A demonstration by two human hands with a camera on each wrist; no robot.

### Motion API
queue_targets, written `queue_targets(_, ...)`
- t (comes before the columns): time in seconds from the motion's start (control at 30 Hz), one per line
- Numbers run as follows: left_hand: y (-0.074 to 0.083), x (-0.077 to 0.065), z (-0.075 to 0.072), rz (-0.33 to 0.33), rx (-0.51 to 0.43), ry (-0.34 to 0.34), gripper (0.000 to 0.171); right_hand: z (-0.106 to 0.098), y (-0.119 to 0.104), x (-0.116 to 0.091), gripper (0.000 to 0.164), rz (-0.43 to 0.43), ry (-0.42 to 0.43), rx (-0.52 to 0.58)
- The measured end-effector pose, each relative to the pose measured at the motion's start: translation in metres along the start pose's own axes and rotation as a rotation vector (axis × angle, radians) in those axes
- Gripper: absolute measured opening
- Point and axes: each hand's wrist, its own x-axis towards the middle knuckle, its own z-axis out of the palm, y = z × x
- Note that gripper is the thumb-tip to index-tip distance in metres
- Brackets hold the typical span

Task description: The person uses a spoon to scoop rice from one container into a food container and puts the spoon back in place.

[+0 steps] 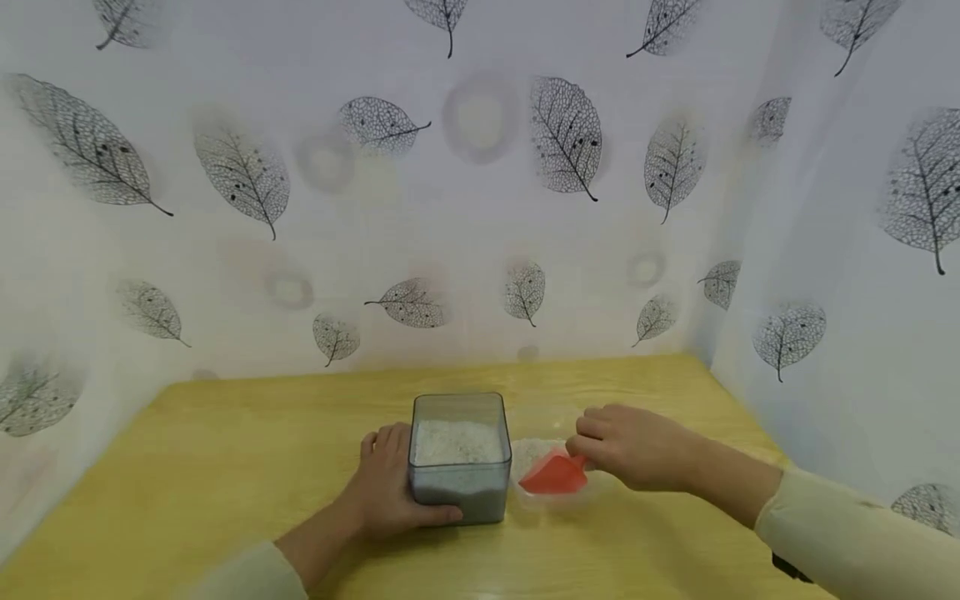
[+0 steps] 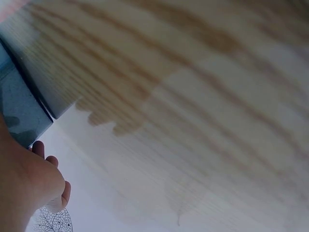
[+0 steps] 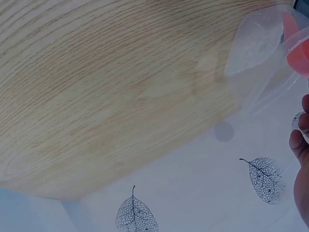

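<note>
A square, clear grey-tinted container [image 1: 468, 500] stands on the table, part full of white grains [image 1: 456, 442] that look like rice. My left hand [image 1: 386, 492] grips it at the left side, thumb across the front wall. To its right sits a low transparent plastic tub [image 1: 551, 502] with more white grains [image 1: 529, 452]. A red scoop [image 1: 555, 473] is tilted in or just over that tub, its handle pinched by my right hand [image 1: 630, 447]. What the scoop holds cannot be made out. The right wrist view catches the tub [image 3: 256, 53] and part of the scoop [image 3: 299, 58].
The wood-grain table [image 1: 247, 467] ends at a back wall [image 1: 450, 342] with a leaf pattern. A side wall [image 1: 847, 400] closes off the right. Bare wood lies left of the container and in front of both vessels.
</note>
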Motion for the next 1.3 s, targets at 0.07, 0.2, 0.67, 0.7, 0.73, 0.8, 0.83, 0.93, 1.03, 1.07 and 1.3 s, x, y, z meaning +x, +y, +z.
queue_targets(0.07, 0.001, -0.006, 0.002, -0.011, -0.002, -0.02, 0.116, 0.002, -0.007, -0.001, 0.014, -0.009, -0.007, 0.009)
queue_targets(0.2, 0.002, -0.008, 0.002, -0.005, 0.009, -0.008, 0.116, 0.002, -0.01, -0.002, 0.015, -0.015, -0.022, 0.005)
queue_targets(0.67, 0.001, 0.0, 0.001, 0.003, 0.03, -0.019, 0.116, -0.001, -0.008, -0.001, 0.021, -0.041, -0.062, 0.008)
queue_targets(0.7, 0.001, -0.001, 0.001, 0.004, 0.032, -0.016, 0.116, -0.001, -0.008, -0.001, 0.022, -0.042, -0.059, 0.009)
queue_targets(0.73, 0.001, 0.0, 0.001, 0.004, 0.033, -0.013, 0.116, -0.001, -0.008, -0.002, 0.021, -0.041, -0.058, 0.005)
queue_targets(0.8, 0.001, -0.001, 0.0, 0.006, 0.039, -0.008, 0.116, 0.0, -0.008, -0.003, 0.021, -0.042, -0.055, 0.005)
queue_targets(0.83, 0.001, -0.001, 0.0, 0.006, 0.041, -0.009, 0.116, 0.0, -0.008, -0.003, 0.021, -0.045, -0.054, 0.005)
queue_targets(0.93, 0.001, -0.002, 0.0, 0.003, 0.042, -0.013, 0.116, 0.001, -0.008, -0.004, 0.02, -0.059, -0.048, 0.01)
queue_targets(1.03, 0.001, -0.004, 0.0, 0.001, 0.038, -0.014, 0.116, 0.001, -0.009, -0.003, 0.02, -0.073, -0.038, 0.014)
queue_targets(1.07, 0.001, -0.004, 0.0, 0.0, 0.037, -0.012, 0.116, 0.001, -0.009, -0.002, 0.019, -0.073, -0.037, 0.015)
queue_targets(1.3, 0.001, -0.004, 0.001, -0.002, 0.022, -0.011, 0.115, -0.01, 0.002, 0.002, 0.016, -0.029, -0.082, -0.063)
